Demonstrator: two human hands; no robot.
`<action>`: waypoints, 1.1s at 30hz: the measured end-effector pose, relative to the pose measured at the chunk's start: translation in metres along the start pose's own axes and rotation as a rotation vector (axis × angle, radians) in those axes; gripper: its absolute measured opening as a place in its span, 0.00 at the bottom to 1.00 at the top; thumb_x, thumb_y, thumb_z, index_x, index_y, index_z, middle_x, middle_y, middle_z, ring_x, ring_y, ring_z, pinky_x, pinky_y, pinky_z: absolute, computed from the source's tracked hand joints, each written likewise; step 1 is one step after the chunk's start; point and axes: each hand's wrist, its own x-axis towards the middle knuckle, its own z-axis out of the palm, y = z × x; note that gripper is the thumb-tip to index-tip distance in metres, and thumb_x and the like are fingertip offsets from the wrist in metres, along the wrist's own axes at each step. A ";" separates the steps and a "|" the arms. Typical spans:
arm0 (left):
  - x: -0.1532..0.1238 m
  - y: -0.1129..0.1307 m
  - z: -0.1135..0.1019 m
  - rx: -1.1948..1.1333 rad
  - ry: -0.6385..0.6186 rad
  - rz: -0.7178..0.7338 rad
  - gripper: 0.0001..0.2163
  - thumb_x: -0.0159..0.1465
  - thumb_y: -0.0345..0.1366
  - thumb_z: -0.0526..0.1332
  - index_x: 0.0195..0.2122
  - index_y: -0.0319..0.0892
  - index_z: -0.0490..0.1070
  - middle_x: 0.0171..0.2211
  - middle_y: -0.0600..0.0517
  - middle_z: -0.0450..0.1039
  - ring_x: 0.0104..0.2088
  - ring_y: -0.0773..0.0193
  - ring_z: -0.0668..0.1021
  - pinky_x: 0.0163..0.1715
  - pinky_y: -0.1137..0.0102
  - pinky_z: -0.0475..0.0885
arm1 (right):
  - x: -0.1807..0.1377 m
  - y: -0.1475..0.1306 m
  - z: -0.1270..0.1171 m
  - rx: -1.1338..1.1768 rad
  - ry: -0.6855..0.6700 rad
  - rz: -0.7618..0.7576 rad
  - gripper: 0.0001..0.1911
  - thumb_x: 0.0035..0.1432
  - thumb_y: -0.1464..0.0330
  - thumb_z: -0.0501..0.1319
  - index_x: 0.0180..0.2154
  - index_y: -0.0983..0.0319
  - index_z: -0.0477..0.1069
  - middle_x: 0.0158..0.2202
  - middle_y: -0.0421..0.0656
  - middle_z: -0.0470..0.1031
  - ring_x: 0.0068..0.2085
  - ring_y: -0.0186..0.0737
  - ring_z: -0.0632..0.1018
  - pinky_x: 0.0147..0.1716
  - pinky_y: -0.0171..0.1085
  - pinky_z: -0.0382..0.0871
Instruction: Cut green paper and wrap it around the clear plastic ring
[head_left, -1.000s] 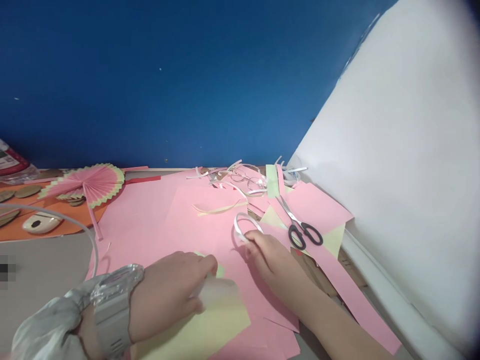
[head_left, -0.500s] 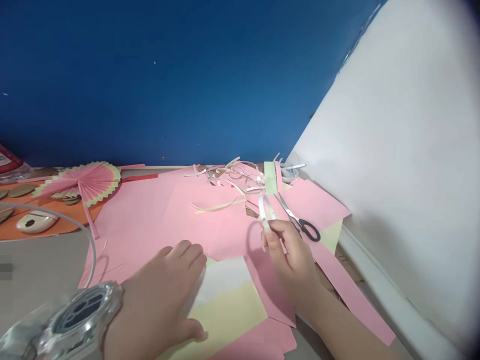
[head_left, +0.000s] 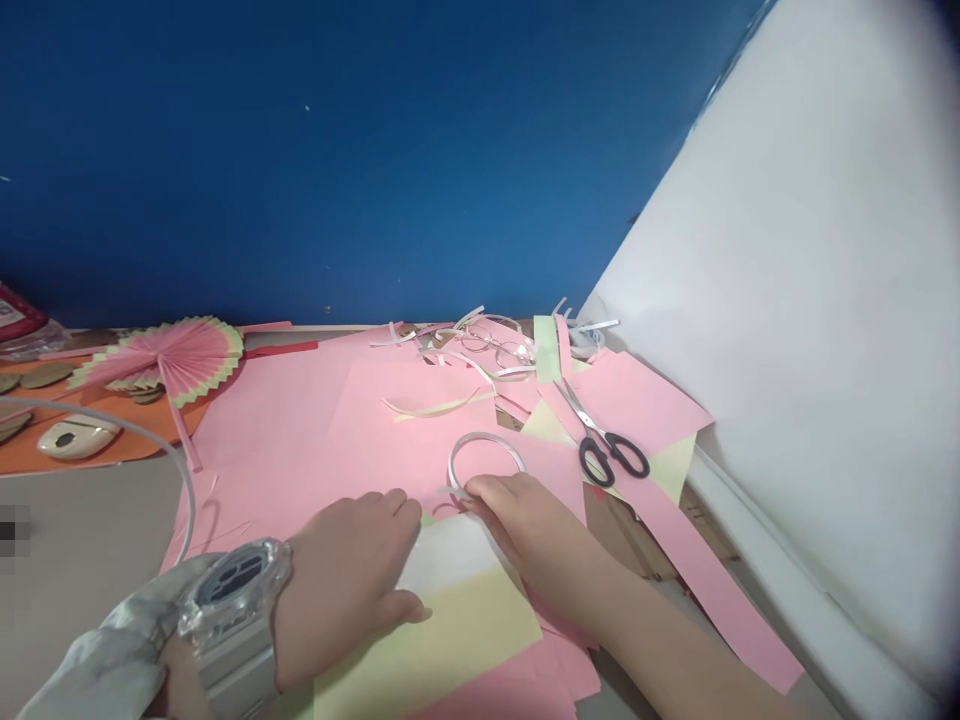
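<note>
My left hand (head_left: 360, 570), with a grey watch (head_left: 232, 600) on the wrist, lies palm down on a folded yellow and white paper sheet (head_left: 465, 620). Its fingers are stretched out and the thumb is spread along the sheet. My right hand (head_left: 510, 510) pinches a narrow roll of white tape (head_left: 486, 437) by its near side, just above the sheet's far edge. A short pale end sticks out left of those fingertips. Black-handled scissors (head_left: 596, 435) lie beyond and to the right, blades apart, on pink paper (head_left: 292, 440).
A pink and green pleated paper fan (head_left: 199, 360) lies at the left. Cut paper strips (head_left: 450, 395) and a pair of glasses (head_left: 514, 352) are near the blue wall (head_left: 375, 180). A white cable (head_left: 187, 490) curves at left. The white wall (head_left: 825, 300) bounds the right side.
My right hand has brought the tape roll left and down to the sheet's far edge, turning it. The scissors are now uncovered. My left hand stays on the sheet.
</note>
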 end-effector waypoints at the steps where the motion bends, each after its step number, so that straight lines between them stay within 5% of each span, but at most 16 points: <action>1: -0.001 -0.002 -0.004 -0.021 0.008 -0.015 0.17 0.56 0.50 0.60 0.40 0.43 0.67 0.38 0.49 0.70 0.37 0.54 0.74 0.33 0.62 0.66 | 0.000 0.001 -0.001 -0.009 0.019 -0.018 0.09 0.63 0.70 0.49 0.30 0.59 0.60 0.27 0.38 0.68 0.31 0.36 0.68 0.28 0.34 0.56; 7: -0.011 -0.019 -0.017 0.066 0.070 -0.198 0.29 0.49 0.59 0.60 0.42 0.40 0.67 0.40 0.45 0.69 0.39 0.50 0.73 0.37 0.57 0.67 | 0.006 0.026 -0.023 -0.135 0.258 0.037 0.09 0.63 0.69 0.48 0.37 0.59 0.66 0.31 0.41 0.73 0.33 0.40 0.72 0.31 0.35 0.59; 12: -0.011 0.000 -0.007 0.091 -0.020 -0.261 0.31 0.46 0.57 0.63 0.42 0.36 0.67 0.39 0.43 0.68 0.37 0.49 0.73 0.36 0.56 0.69 | 0.008 0.046 -0.028 -0.266 0.423 0.258 0.11 0.64 0.68 0.46 0.39 0.59 0.66 0.28 0.41 0.73 0.28 0.40 0.71 0.26 0.35 0.56; 18: -0.010 0.021 -0.007 0.030 -0.187 -0.163 0.18 0.54 0.42 0.63 0.43 0.39 0.67 0.43 0.45 0.68 0.41 0.53 0.73 0.39 0.57 0.70 | 0.007 0.050 -0.026 -0.281 0.447 0.337 0.11 0.64 0.67 0.46 0.41 0.59 0.65 0.31 0.42 0.75 0.28 0.41 0.73 0.24 0.34 0.55; 24: -0.016 0.014 0.002 0.125 -0.050 -0.189 0.31 0.49 0.33 0.59 0.56 0.35 0.58 0.53 0.37 0.60 0.48 0.47 0.69 0.42 0.55 0.70 | 0.008 0.045 -0.024 -0.280 0.430 0.290 0.11 0.63 0.67 0.47 0.40 0.60 0.66 0.28 0.42 0.73 0.28 0.41 0.72 0.25 0.35 0.54; 28: -0.015 0.017 0.009 0.202 -0.080 -0.131 0.37 0.49 0.24 0.52 0.64 0.34 0.46 0.56 0.35 0.58 0.50 0.46 0.68 0.45 0.53 0.68 | 0.010 0.041 -0.020 -0.239 0.401 0.250 0.11 0.63 0.68 0.46 0.39 0.60 0.66 0.29 0.42 0.74 0.29 0.41 0.73 0.26 0.35 0.55; 33: -0.013 0.007 0.007 0.175 -0.043 -0.112 0.37 0.50 0.20 0.52 0.63 0.40 0.47 0.54 0.40 0.62 0.50 0.51 0.69 0.46 0.57 0.68 | 0.010 0.040 -0.020 -0.226 0.376 0.260 0.11 0.63 0.68 0.46 0.39 0.59 0.66 0.31 0.42 0.74 0.28 0.40 0.71 0.26 0.36 0.55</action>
